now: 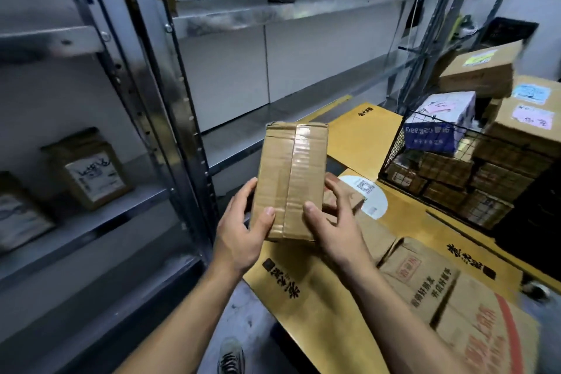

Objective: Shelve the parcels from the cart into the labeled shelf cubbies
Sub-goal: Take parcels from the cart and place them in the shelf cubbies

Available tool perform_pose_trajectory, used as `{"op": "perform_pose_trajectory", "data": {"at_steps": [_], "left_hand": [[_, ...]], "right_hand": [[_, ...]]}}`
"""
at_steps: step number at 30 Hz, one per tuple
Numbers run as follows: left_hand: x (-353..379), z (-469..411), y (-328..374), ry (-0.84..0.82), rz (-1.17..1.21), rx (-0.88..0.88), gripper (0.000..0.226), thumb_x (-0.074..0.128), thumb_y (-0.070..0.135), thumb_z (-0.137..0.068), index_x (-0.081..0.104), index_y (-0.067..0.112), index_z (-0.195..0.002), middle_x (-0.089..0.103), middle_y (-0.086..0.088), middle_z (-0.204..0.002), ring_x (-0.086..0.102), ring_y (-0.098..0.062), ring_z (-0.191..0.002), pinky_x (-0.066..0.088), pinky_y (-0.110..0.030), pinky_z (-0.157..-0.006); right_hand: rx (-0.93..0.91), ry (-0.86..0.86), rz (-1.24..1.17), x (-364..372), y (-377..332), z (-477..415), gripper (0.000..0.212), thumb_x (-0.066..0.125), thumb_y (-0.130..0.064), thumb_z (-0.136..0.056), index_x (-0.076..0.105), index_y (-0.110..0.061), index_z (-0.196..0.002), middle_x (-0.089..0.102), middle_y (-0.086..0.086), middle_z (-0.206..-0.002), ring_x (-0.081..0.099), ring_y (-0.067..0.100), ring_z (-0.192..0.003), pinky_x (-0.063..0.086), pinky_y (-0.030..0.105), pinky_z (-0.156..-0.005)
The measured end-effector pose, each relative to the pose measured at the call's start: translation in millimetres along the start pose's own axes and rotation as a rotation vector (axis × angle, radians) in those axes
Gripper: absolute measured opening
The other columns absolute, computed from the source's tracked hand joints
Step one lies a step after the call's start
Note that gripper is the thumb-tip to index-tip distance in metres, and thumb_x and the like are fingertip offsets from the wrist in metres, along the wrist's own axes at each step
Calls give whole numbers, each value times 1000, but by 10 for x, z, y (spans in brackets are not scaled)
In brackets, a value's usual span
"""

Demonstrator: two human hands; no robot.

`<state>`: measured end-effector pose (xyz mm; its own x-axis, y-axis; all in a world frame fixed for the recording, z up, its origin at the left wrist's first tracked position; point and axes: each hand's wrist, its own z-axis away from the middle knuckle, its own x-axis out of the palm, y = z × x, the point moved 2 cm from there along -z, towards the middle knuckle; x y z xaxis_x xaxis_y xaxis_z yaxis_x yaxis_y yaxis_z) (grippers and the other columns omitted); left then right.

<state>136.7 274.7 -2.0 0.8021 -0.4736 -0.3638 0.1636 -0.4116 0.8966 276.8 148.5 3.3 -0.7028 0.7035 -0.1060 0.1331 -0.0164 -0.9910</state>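
Taped parcel [291, 179] held up mid-frame

My left grip [243, 231] and right grip [331, 222] are both clamped on its lower end, one per side.

Two labelled parcels [91, 168] on metal shelf [100, 215]

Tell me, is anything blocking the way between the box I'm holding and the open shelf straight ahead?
Nothing visible blocks it. The taped cardboard box is held in both hands, left hand and right hand, and the middle shelf beyond it looks bare. Only the steel upright stands to its left, beside the path.
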Motion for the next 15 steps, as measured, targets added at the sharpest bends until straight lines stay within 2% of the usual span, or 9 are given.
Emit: {"op": "perform_pose_trajectory", "data": {"at_steps": [1, 3, 4, 6, 9, 11, 13, 15], "left_hand": [[-59, 76, 22, 26, -27, 14, 68, 54, 61, -81, 39, 39, -143, 49, 16, -138, 47, 4, -123, 40, -18, -98], [-201, 216, 47, 61, -32, 27, 61, 54, 58, -82, 43, 42, -140, 50, 22, -134, 46, 8, -122, 37, -11, -97], [-290, 280, 43, 72, 1, 15, 55, 54, 57, -83, 47, 45, -136, 53, 22, -132, 48, 8, -121, 39, -14, -99], [-491, 384, 7, 91, 87, -36, 46, 53, 56, -83, 54, 46, -128, 62, 19, -125, 55, 2, -118, 46, -28, -100], [-792, 484, -114, 142, 98, -100, 44, 56, 58, -80, 58, 46, -123, 65, 14, -121, 59, -4, -113, 48, -38, -99], [-994, 579, -231, 203, 87, -153, 46, 59, 57, -78, 58, 44, -122, 62, 7, -125, 58, -8, -114, 46, -41, -102], [-1203, 741, -355, 248, 84, -218, 50, 59, 60, -74, 54, 47, -122, 59, 4, -128, 56, -8, -116, 44, -42, -104], [-1410, 929, -449, 286, 107, -259, 48, 59, 61, -74, 52, 52, -120, 57, 4, -130, 55, -10, -119, 43, -41, -104]], "right_hand": [[-10, -11, -14, 68, 8, 37, 55, 68, -59, -75, 42, -66, -123, 62, -28, -118, 66, -4, -101, 57, 22, -80], [-10, -31, -90, 192, 28, 100, 51, 71, -50, -78, 46, -65, -121, 66, -10, -121, 69, 6, -102, 59, 31, -85], [-8, -43, -129, 254, 28, 129, 49, 71, -46, -79, 49, -64, -119, 67, -3, -122, 69, 10, -105, 58, 36, -89], [5, -81, -217, 362, 14, 181, 46, 72, -42, -79, 54, -61, -117, 68, 3, -124, 66, 17, -112, 56, 46, -95], [66, -131, -335, 523, 33, 264, 48, 73, -32, -83, 55, -46, -125, 72, 1, -115, 65, 28, -115, 52, 61, -96], [97, -184, -398, 670, 20, 337, 52, 73, -25, -88, 51, -37, -133, 75, -3, -107, 67, 29, -108, 55, 59, -89], [99, -265, -432, 852, -22, 436, 54, 72, -23, -88, 48, -33, -136, 74, 3, -107, 67, 28, -100, 60, 46, -73], [108, -335, -453, 1041, -59, 541, 54, 72, -23, -88, 48, -35, -135, 73, 7, -110, 66, 27, -100, 58, 47, -77]]}}
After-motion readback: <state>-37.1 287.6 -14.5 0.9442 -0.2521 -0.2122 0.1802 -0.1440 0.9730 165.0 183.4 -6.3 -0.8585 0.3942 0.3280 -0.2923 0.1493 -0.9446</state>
